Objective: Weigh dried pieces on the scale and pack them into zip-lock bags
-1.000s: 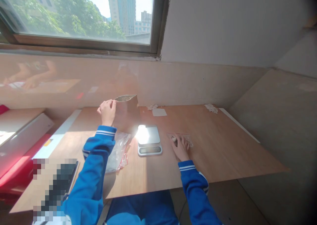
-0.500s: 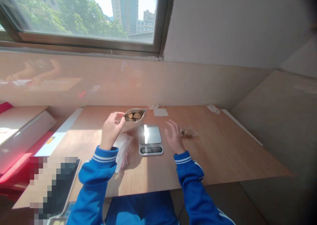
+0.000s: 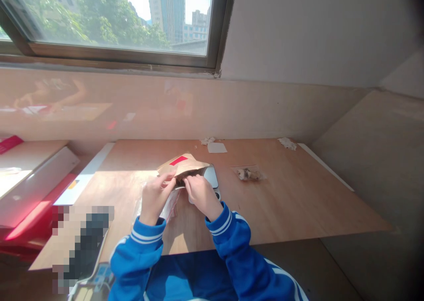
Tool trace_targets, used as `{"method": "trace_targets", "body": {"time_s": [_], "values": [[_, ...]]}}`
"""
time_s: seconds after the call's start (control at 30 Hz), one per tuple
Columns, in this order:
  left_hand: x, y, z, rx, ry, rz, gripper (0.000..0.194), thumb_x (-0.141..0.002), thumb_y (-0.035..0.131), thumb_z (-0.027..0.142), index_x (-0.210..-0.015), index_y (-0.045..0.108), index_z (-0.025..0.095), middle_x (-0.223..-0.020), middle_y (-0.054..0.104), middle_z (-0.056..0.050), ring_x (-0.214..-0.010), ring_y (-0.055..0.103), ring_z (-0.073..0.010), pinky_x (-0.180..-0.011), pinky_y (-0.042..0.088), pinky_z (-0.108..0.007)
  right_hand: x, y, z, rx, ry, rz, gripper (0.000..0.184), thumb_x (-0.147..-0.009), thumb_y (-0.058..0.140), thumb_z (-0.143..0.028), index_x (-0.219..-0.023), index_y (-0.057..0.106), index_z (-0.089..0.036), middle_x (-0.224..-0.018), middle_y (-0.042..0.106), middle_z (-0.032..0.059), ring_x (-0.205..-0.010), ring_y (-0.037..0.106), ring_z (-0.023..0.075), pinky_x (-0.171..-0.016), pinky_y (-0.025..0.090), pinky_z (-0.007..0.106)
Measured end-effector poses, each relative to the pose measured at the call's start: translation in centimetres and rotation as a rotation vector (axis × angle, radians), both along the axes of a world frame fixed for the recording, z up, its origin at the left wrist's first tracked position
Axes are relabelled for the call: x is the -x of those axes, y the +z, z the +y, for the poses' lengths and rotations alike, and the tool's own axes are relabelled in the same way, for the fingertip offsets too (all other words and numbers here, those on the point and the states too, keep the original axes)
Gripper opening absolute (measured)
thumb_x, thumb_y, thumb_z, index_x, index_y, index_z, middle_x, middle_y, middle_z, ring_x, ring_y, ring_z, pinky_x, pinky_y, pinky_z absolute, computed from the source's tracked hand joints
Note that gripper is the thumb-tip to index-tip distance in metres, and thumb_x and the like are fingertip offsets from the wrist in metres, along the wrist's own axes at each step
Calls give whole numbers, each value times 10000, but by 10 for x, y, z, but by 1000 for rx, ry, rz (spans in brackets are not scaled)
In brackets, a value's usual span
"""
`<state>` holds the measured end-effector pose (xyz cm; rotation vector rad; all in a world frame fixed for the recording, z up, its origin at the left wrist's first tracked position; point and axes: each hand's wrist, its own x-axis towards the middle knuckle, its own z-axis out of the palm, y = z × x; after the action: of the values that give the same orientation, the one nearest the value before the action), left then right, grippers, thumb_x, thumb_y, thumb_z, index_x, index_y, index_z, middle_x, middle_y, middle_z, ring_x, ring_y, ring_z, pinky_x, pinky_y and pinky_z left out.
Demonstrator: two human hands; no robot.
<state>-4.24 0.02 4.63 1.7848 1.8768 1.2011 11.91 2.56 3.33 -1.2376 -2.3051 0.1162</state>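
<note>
A brown paper bag (image 3: pixel 190 162) with a red patch lies tilted, its mouth turned toward me. My left hand (image 3: pixel 156 194) pinches the left edge of its mouth. At the opening, the fingers of my right hand (image 3: pixel 201 194) are bent and partly inside; what they hold, if anything, is hidden. The bag and my right hand cover much of a kitchen scale (image 3: pixel 211 177), whose metal plate shows at the right. Under my left hand lie clear zip bags (image 3: pixel 170 206) with red edges. To the right rests a small clear bag (image 3: pixel 249 174) with brownish pieces in it.
A white card (image 3: pixel 217 148) and crumpled tissue (image 3: pixel 207 140) lie at the table's back edge, with another tissue (image 3: pixel 287 143) farther right. A blurred-out dark object (image 3: pixel 88 243) sits at the left front. The wooden table (image 3: pixel 298 203) meets the wall behind.
My right hand has moved left from beside the small clear bag to the paper bag's mouth. The paper bag has tipped toward me, so its red patch shows and the pieces inside are hidden.
</note>
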Motion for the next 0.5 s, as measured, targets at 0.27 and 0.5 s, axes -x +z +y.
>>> {"method": "trace_targets", "body": {"time_s": [0.27,0.5], "values": [[-9,-12,-11,11,31,-60,231,-819,598,333,-984,750,278,-868,780,-1,-746,740,-194,-682,569,-272,29,-22,40,104,108,106,219,-845,586,-164,-1042,681,-174,-1079,698,135,-1067,626,307,-990,475,466],[-16,-22,-10,7,29,-124,228,-824,596,344,-962,759,265,-845,779,-14,-778,746,-213,-705,584,-290,41,-55,51,174,24,371,312,-902,546,-238,-1177,621,-112,-1190,658,146,-1220,538,259,-1091,373,473]]}}
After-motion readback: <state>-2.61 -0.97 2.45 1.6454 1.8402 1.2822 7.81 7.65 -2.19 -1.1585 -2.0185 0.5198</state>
